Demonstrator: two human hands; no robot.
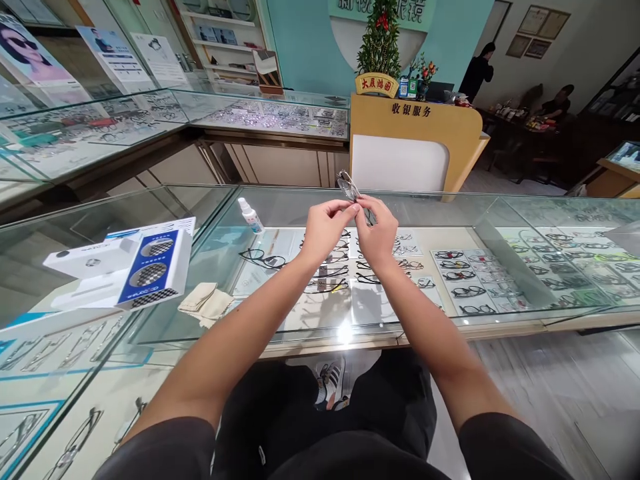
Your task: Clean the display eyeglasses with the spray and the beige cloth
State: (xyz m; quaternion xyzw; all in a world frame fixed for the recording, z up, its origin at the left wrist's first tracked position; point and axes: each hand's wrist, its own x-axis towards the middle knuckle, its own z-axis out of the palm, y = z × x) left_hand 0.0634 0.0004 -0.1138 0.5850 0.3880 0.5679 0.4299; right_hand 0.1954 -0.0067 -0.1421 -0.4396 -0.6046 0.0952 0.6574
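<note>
A pair of eyeglasses (347, 185) is held up above the glass counter (280, 320), pinched between my two hands. My left hand (327, 227) grips it with thumb and fingertips from the left. From the right, my right hand (376, 230) has its fingers closed on the same pair, and the fingertips of both hands meet. One lens and part of the thin frame rise above the fingers; the rest is hidden behind them. On the counter to the left lie a white spray bottle (251, 217), a folded cream cloth (206, 302) and dark-framed glasses (263, 259).
An opened blue-and-white box (150, 267) stands on the left counter. Inside the counter are rows of eyeglasses (467, 291). A yellow cashier desk (417, 120) with a plant (383, 40) stands beyond. Two people (477, 73) are in the back right.
</note>
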